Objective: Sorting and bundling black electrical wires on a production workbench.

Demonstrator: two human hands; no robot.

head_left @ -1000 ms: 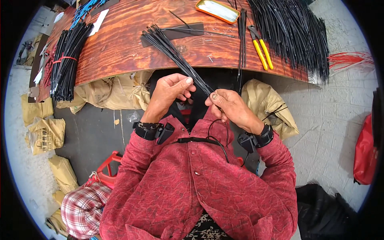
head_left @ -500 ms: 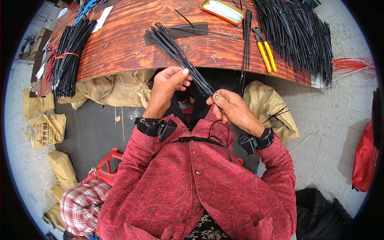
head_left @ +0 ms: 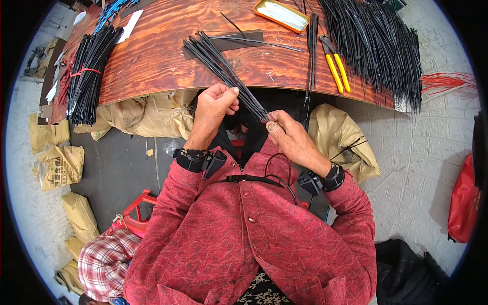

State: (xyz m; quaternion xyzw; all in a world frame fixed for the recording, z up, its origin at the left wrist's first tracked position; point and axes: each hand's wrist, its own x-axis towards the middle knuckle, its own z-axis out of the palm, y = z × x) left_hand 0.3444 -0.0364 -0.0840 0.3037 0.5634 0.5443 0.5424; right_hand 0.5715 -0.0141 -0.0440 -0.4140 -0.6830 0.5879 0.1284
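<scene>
The right hand (head_left: 291, 137) is pinching the near end of a bundle of black strips (head_left: 219, 63), thumb pressing from above and fingers curling beneath. The bundle is slanting from that hand up and leftward, passing just beside the left fingertips and fanning out over the edge of the tabletop (head_left: 147, 71); whether its far end is touching the wood cannot be told. The left hand (head_left: 216, 114) is keeping a narrow shape, thumb lying near the bent forefinger, other fingers curling inward; cannot tell whether it is gripping a strip. Both wrists are wearing black straps (head_left: 190, 161). Beyond the left hand, a dark flat piece (head_left: 257, 35) is lying partly behind the bundle, with loose strips (head_left: 284, 47) crossing it. Farther beyond the hands, an orange-rimmed tray (head_left: 278, 22) is holding whitish contents. Beyond and right of the right hand, yellow-handled cutters (head_left: 333, 71) are lying beside a large heap of black strips (head_left: 376, 51), which is overhanging the edge. Well left of the left hand, a second bundle (head_left: 87, 94) is lying under a red tie (head_left: 90, 70), near a white card (head_left: 129, 26). Below the tabletop edge, right of the right hand, a tan sack (head_left: 338, 134) is resting.
</scene>
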